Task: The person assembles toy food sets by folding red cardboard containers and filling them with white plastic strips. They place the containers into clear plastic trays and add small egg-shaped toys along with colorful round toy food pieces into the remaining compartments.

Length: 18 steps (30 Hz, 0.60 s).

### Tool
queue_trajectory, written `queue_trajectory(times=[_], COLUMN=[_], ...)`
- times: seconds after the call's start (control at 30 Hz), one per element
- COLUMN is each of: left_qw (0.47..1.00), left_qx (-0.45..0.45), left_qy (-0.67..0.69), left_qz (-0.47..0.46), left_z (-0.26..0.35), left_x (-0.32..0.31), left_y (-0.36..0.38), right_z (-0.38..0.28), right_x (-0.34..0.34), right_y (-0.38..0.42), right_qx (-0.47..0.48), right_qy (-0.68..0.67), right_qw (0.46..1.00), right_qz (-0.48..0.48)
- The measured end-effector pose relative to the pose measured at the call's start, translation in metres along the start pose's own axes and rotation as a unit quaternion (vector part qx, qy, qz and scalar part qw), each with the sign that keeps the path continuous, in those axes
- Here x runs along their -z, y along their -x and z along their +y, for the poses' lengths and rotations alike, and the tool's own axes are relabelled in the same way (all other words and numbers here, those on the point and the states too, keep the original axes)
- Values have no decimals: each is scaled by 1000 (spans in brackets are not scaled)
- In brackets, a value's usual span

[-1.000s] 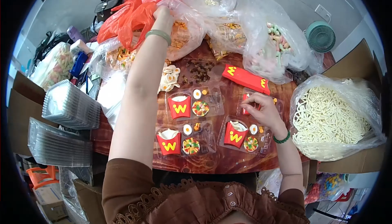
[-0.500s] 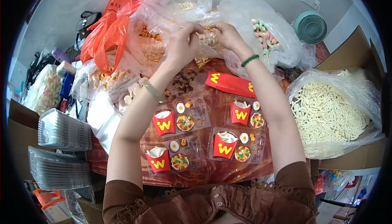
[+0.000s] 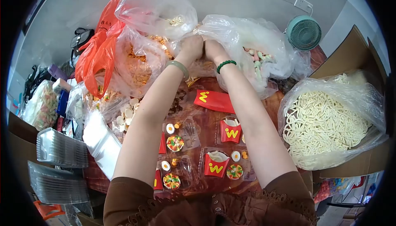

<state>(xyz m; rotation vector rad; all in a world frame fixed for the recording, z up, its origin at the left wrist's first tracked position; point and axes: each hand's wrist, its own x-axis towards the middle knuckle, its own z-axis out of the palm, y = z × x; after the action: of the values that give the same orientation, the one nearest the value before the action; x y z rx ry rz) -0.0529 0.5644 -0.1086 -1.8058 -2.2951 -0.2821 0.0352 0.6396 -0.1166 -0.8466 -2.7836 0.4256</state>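
At the back of the table my left hand [image 3: 191,49] and my right hand [image 3: 213,50] are side by side, nearly touching. Both are closed, backs toward me, at a clear plastic bag [image 3: 202,67] whose film shows around them; the fingertips are hidden. Just below lie a few yellowish strips [image 3: 192,81]. Nearer to me is a stack of flat red fries sleeves [image 3: 213,100] with a yellow mark. Clear plastic trays [image 3: 190,137] hold a filled red fries box [image 3: 216,164], a miniature fried egg [image 3: 235,156] and a miniature pizza [image 3: 234,171].
A large bag of cream-coloured strips [image 3: 326,123] sits in a cardboard box at right. Stacked clear trays [image 3: 62,147] stand at left. Red bags [image 3: 101,53], a bag of orange pieces [image 3: 138,67], a bag of pastel pieces [image 3: 258,57] and a green fan [image 3: 304,33] line the back.
My hands have come together and closed, where before they were apart with fingers pinching at the bag. The view has shifted, and the plastic around the pastel pieces covers more of them.
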Motion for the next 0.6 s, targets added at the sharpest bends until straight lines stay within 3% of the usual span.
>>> queue_trajectory(times=[0.07, 0.1, 0.13, 0.2, 0.27, 0.33, 0.37, 0.4, 0.43, 0.47, 0.53, 0.57, 0.6], left_qw=[994, 993, 993, 1000, 1000, 999, 995, 982, 982, 951, 863, 863, 676], left_qx=[60, -1, -1, -8, -15, -28, 10, 47, 45, 104, 177, 178, 234], left_qy=[-75, -106, -107, 27, 27, 23, 68, 114, 116, 209, 369, 369, 653], left_qz=[53, 56, 55, 11, -1, -10, 69, 144, 142, 202, 297, 297, 248], left_z=[21, 3, -8, -18, -24, -20, -15, -11, -7, -4, -7, -11, -14], left_x=[25, -15, -28, -38, -37, -22, -13, -10, -9, -6, -7, -9, -10], left_y=[21, 5, -2, -9, -13, -9, 0, 5, 6, 7, 1, -6, -12], right_z=[6, 9, 8, 13, 18, 17, 15, 13, 11, 14, 24, 24, 16], right_x=[-9, -11, -8, -14, -17, -6, 1, 6, 10, 11, 9, 11, 20], right_y=[-1, -2, 2, 2, 4, 11, 12, 13, 16, 15, 11, 14, 25], right_qx=[4, 6, 12, 57, 103, 64, 62, -11, -84, -87, -49, -49, -36], right_qy=[-55, -106, -55, -77, -97, -194, -191, -141, -91, -91, -430, -430, -515], right_qw=[997, 990, 996, 991, 982, 974, 975, 982, 982, 982, 890, 890, 846], right_qz=[47, 94, 66, 96, 125, 96, 100, 122, 141, 141, 144, 142, 135])
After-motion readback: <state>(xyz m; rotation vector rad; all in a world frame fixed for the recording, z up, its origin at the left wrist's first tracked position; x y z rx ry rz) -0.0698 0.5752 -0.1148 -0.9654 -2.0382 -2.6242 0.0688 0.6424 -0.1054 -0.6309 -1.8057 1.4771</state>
